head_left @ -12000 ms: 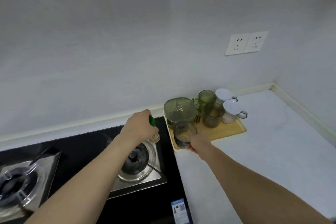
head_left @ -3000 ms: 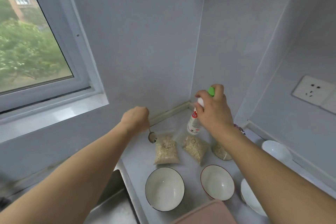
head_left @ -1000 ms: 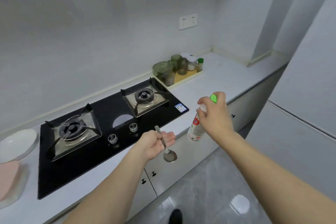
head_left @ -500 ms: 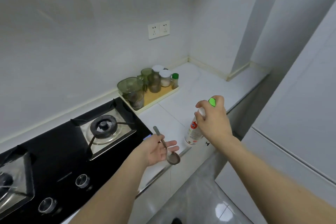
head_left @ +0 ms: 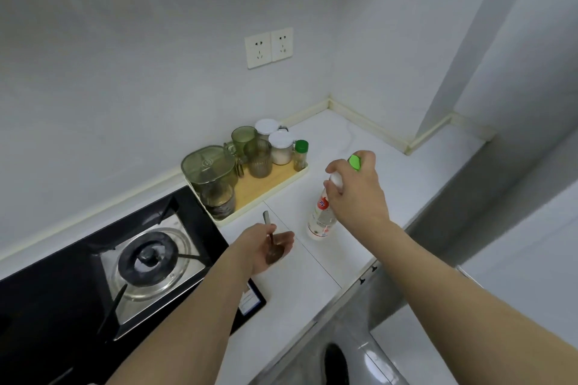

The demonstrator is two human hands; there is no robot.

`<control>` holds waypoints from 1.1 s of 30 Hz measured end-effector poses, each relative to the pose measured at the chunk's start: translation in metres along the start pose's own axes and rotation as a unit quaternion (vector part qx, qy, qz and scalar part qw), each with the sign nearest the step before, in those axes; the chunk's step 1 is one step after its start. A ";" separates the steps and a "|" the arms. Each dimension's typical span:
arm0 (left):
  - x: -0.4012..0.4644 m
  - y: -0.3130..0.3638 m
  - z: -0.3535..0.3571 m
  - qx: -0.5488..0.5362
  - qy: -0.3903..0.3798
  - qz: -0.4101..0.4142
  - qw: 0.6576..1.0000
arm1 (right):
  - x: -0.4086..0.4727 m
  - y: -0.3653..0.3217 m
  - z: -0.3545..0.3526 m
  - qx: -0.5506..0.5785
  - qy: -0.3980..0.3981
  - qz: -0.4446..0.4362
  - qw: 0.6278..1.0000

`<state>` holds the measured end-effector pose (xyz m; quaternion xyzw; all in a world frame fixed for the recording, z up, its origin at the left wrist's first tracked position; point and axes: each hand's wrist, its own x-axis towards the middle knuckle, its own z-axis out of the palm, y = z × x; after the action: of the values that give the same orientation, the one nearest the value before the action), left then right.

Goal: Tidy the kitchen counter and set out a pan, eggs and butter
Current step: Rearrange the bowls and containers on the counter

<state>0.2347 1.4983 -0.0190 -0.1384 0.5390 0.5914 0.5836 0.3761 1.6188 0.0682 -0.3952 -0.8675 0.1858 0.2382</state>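
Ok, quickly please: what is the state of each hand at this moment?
Left hand: fingers loosely around a spoon lying in the palm.
Right hand: fingers closed on the neck of a green-capped bottle.

We have one view, from a wide-angle camera on the head, looking forward and down at the counter from close above. It faces the wall corner; the stove lies at lower left of the counter, the floor at lower right, with both forearms reaching in from below.
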 end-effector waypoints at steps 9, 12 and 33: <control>0.039 0.053 -0.002 -0.052 0.073 0.025 0.996 | 0.091 -0.012 0.041 0.034 0.000 -0.082 0.996; 0.057 0.070 0.005 -0.047 0.094 0.040 0.994 | 0.121 -0.013 0.055 0.049 0.000 -0.089 0.995; 0.146 0.117 0.038 -0.178 0.260 0.100 0.944 | 0.209 0.009 0.124 0.054 -0.046 -0.144 0.987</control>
<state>0.1125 1.6383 -0.0650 -0.3346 0.5692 0.6761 0.3270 0.1921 1.7698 0.0174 -0.2436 -0.9141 0.2140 0.2434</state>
